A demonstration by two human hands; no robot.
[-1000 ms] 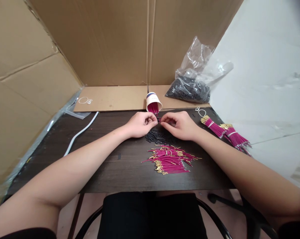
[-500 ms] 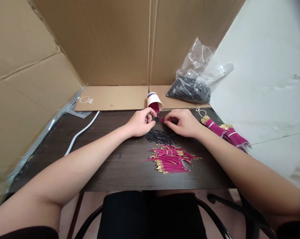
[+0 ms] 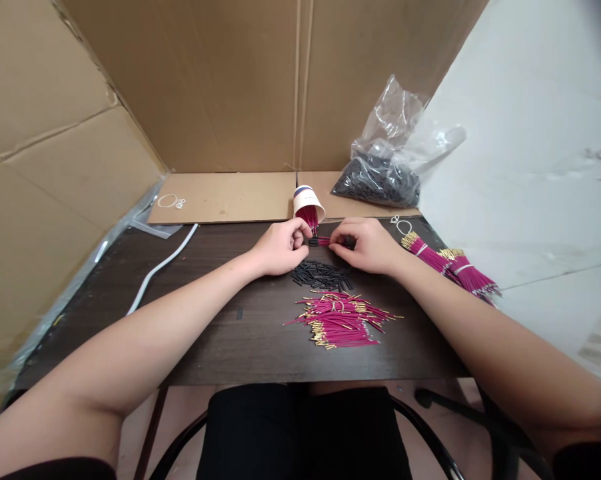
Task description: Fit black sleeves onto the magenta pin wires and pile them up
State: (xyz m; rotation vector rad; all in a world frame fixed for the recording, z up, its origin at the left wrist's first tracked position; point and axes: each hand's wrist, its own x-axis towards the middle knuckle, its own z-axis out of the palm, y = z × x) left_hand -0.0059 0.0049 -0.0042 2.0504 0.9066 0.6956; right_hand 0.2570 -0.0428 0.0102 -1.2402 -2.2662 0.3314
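Note:
Several magenta wires (image 3: 323,241) with black sleeves at their left ends stretch between my two hands. My right hand (image 3: 364,245) is closed, its fingers pinching these wires. Just left of the sleeved ends is my left hand (image 3: 284,247), thumb and fingers curled in; whatever is between its fingertips is too small to make out. Behind the hands a white paper cup (image 3: 314,198) lies tipped toward me, with more magenta wires inside. Nearer to me are a pile of short black tubes (image 3: 323,275) and a heap of magenta wires with gold ends (image 3: 340,323).
A clear plastic bag of black tubes (image 3: 378,177) leans at the back right. Banded wire bundles (image 3: 463,270) lie at the table's right edge. Rubber bands (image 3: 168,201) rest on a cardboard strip (image 3: 230,193), and a white cable (image 3: 160,267) crosses the left side.
My left fingertips have drawn slightly left, and a bit more magenta wire shows between the hands. My right hand stays in about the same place.

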